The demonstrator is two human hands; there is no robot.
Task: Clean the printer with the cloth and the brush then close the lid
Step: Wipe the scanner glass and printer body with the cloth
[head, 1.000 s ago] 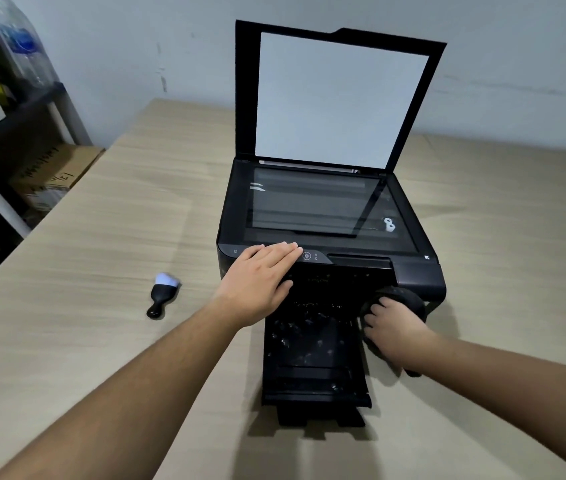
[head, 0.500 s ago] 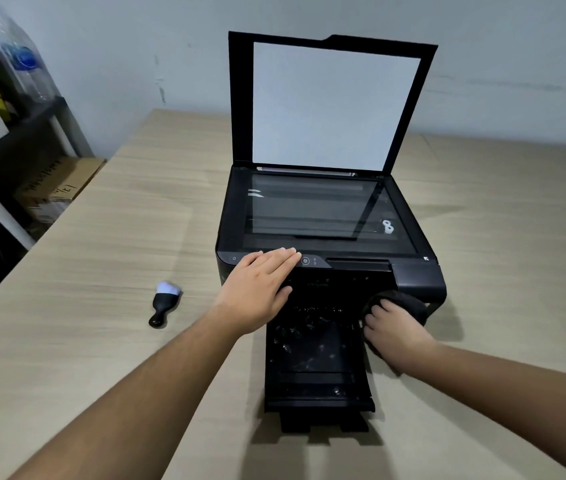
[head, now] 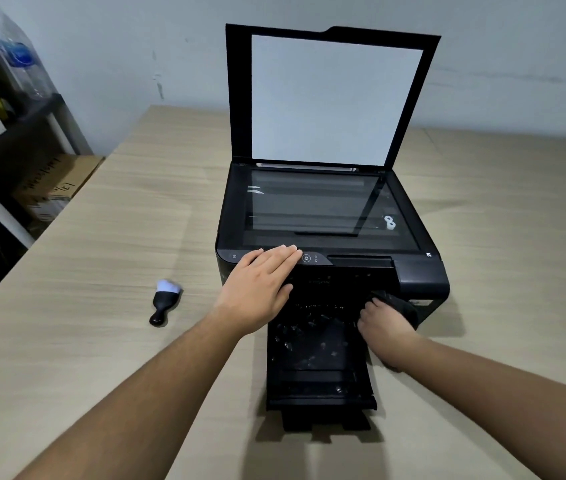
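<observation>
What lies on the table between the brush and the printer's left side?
Nothing: in the head view, only bare table separates the brush from the printer; the left hand rests on the printer.

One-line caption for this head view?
Left hand braces the open-lidded printer; right hand wipes its front with a dark cloth.

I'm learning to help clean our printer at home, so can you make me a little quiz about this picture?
1. True or false: the scanner lid is shut.
2. Which hand presses the black cloth against the printer? A) left hand B) right hand C) neither
3. Fill in: the small brush lies on the ____, to the left of the printer.

Key:
1. False; it stands open and upright.
2. B; the right hand holds the cloth at the printer's front, while the left hand rests flat on the control panel.
3. Table; no hand touches the brush.
</observation>
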